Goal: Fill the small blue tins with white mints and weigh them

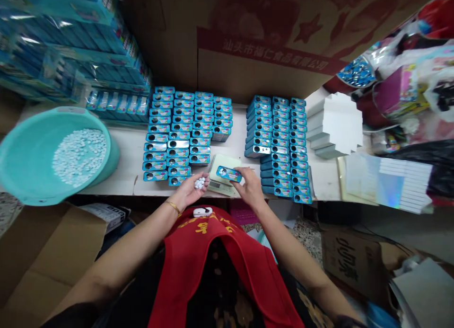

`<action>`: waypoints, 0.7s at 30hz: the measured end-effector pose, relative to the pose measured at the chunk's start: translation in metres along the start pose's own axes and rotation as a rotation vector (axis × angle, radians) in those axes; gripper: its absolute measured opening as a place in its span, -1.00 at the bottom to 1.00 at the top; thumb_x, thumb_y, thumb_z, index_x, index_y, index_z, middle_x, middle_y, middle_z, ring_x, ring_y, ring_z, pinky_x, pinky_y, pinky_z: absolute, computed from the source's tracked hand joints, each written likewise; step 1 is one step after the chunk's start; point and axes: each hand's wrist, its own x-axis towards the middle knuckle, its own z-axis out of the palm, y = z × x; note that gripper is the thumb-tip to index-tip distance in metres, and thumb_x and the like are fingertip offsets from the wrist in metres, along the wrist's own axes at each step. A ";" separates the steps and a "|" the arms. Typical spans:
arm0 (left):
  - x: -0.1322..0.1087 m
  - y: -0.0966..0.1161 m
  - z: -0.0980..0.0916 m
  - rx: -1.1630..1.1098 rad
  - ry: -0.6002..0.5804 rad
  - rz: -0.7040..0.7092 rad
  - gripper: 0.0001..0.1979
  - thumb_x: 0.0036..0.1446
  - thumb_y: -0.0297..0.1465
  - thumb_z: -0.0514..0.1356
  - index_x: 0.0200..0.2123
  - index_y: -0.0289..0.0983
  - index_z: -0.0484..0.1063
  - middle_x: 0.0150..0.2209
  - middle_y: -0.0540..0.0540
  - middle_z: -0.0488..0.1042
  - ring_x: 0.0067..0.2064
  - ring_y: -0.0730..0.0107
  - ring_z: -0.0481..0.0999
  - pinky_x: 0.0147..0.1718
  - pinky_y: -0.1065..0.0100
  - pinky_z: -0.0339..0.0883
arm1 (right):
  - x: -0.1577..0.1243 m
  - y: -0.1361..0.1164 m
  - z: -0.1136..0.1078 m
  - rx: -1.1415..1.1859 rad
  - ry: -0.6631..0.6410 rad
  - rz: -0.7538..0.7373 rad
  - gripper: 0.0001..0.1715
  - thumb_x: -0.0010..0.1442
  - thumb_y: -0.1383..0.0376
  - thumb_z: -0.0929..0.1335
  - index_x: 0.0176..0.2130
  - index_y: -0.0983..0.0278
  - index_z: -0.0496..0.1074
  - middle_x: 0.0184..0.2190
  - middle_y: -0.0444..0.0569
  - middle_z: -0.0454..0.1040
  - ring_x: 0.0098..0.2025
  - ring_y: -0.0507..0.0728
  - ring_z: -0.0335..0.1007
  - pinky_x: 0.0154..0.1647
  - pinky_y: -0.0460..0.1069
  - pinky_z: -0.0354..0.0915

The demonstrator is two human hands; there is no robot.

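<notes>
Apparently you are portioning: your left hand (193, 190) lies palm up, its fingers curled round loose white pieces (200, 182). Your right hand's (250, 188) grip pinches a blue box (230, 174) by one end, over the pale scale (227, 160) on the surface (129, 161). White shows at the box's other end. The next move likely calls for a steady box and a small, careful palm tilt.

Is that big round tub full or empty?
Neither: the tub is partly filled. White pieces lie in it, and its bare inside shows beside them.
</notes>
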 end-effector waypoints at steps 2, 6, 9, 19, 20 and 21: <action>-0.009 0.004 -0.006 -0.020 0.018 0.017 -0.85 0.13 -0.48 0.05 -0.39 -0.42 0.38 -0.52 -0.11 0.37 -0.56 0.52 0.36 -0.69 0.54 0.19 | 0.005 0.024 0.017 0.167 0.054 0.069 -0.62 0.05 0.25 0.33 -0.10 0.26 0.31 -0.22 0.01 0.38 -0.17 0.16 0.29 -0.16 0.04 0.27; -0.027 0.010 -0.022 -0.051 0.076 0.055 -0.87 0.13 -0.49 0.05 -0.37 -0.41 0.38 -0.49 -0.12 0.37 -0.54 0.54 0.36 -0.69 0.56 0.20 | 0.011 0.054 0.040 0.352 0.076 0.166 -0.61 0.03 0.18 0.35 -0.12 0.24 0.33 -0.21 0.01 0.38 -0.16 0.15 0.31 -0.21 0.03 0.31; -0.038 0.013 -0.032 -0.073 0.110 0.083 -0.88 0.12 -0.50 0.06 -0.37 -0.40 0.38 -0.47 -0.12 0.38 -0.53 0.53 0.36 -0.67 0.55 0.22 | 0.009 0.059 0.034 0.399 0.025 0.141 -0.44 -0.01 0.16 0.38 0.00 0.21 0.28 -0.06 0.04 0.34 -0.04 0.17 0.27 -0.08 0.07 0.27; -0.055 0.019 -0.058 -0.118 0.157 0.122 -0.78 0.15 -0.52 -0.01 -0.20 -0.41 0.38 -0.34 -0.22 0.44 -0.39 0.40 0.45 -0.53 0.43 0.38 | -0.013 0.072 -0.005 0.447 0.286 0.397 -0.61 0.05 0.13 0.33 -0.13 0.25 0.39 -0.11 0.05 0.32 -0.21 0.09 0.35 -0.23 0.04 0.36; -0.055 0.018 -0.059 -0.117 0.164 0.118 -0.78 0.14 -0.53 -0.01 -0.20 -0.40 0.38 -0.33 -0.22 0.44 -0.39 0.41 0.45 -0.52 0.43 0.38 | -0.013 0.072 -0.004 0.444 0.297 0.394 -0.63 0.06 0.14 0.32 -0.14 0.26 0.40 -0.12 0.05 0.33 -0.23 0.08 0.35 -0.24 0.04 0.37; -0.055 0.018 -0.059 -0.113 0.165 0.117 -0.78 0.14 -0.55 -0.01 -0.20 -0.39 0.38 -0.33 -0.22 0.44 -0.39 0.42 0.45 -0.52 0.44 0.38 | -0.014 0.072 -0.004 0.437 0.305 0.384 -0.64 0.07 0.15 0.32 -0.14 0.26 0.40 -0.12 0.05 0.33 -0.24 0.08 0.36 -0.24 0.03 0.37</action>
